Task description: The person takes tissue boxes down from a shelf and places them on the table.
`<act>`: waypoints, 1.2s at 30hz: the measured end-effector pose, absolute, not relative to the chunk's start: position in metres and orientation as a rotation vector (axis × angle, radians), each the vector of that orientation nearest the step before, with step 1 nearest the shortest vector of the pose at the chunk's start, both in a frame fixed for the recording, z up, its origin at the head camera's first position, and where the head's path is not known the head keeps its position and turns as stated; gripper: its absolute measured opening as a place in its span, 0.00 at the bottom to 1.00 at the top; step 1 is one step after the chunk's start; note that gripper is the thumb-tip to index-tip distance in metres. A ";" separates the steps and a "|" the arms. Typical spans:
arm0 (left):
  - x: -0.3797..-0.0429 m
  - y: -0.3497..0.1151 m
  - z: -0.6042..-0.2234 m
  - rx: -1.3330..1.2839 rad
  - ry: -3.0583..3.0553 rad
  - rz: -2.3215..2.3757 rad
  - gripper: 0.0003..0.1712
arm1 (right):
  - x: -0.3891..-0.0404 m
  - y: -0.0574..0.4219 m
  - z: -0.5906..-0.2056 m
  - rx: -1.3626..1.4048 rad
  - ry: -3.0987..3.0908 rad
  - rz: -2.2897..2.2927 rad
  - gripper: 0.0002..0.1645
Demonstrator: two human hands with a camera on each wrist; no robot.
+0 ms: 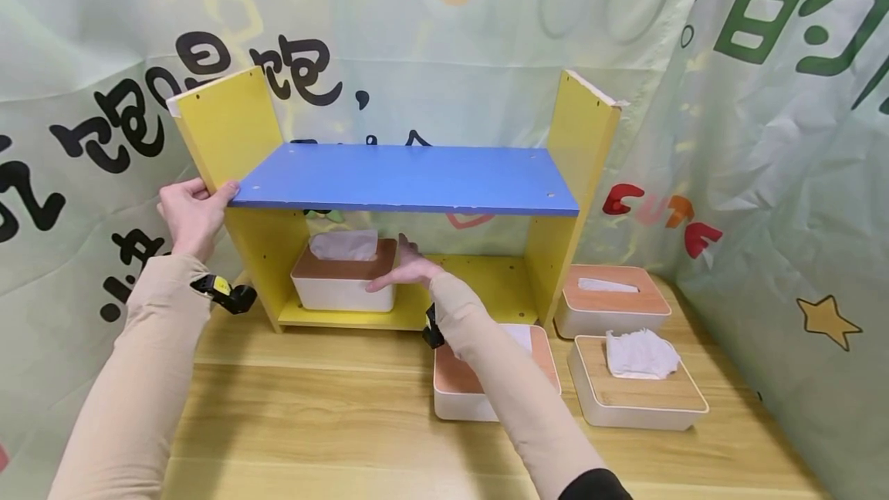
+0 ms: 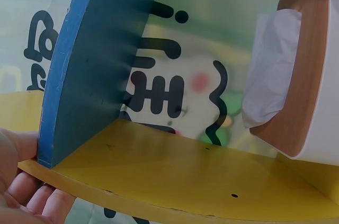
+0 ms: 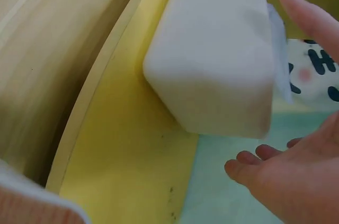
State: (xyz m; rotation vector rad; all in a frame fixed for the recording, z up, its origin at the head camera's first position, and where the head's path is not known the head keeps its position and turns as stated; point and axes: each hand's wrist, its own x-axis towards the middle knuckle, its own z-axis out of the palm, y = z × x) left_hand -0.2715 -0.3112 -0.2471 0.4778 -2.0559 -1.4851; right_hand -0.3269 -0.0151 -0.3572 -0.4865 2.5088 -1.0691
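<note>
A yellow shelf unit with a blue board across it stands on the table. My left hand grips its left side panel, thumb at the front corner of the blue board and fingers behind the panel. On the bottom shelf, at the left, sits a white tissue box with a wooden lid and a tissue sticking out. My right hand is at the box's right end, thumb and fingers spread wide. In the right wrist view its fingers are apart from the box wall.
Three more tissue boxes stand on the wooden table: one partly behind my right forearm, one in front at the right, one beside the shelf's right panel. A printed cloth hangs behind and along the right.
</note>
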 end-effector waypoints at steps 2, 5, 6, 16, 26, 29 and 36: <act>-0.271 -0.311 -0.247 0.487 -2.063 -1.475 0.31 | -0.329 -0.019 -0.360 -0.523 2.540 -1.040 0.80; -0.271 -0.311 -0.247 0.495 -2.070 -1.464 0.31 | -0.331 -0.024 -0.365 -0.554 2.578 -1.001 0.81; -0.271 -0.311 -0.247 0.497 -2.075 -1.461 0.31 | -0.332 -0.025 -0.367 -0.551 2.583 -1.002 0.81; -0.271 -0.313 -0.246 0.493 -2.069 -1.461 0.30 | -0.334 -0.032 -0.375 -0.476 2.626 -1.010 0.80; -0.272 -0.311 -0.246 0.469 -2.070 -1.476 0.30 | -0.339 -0.031 -0.384 -0.430 2.570 -1.148 0.82; -0.272 -0.310 -0.246 0.486 -2.070 -1.468 0.30 | -0.341 -0.031 -0.386 -0.426 2.563 -1.161 0.82; -0.272 -0.310 -0.248 0.509 -2.086 -1.451 0.31 | -0.341 -0.032 -0.390 -0.424 2.547 -1.193 0.81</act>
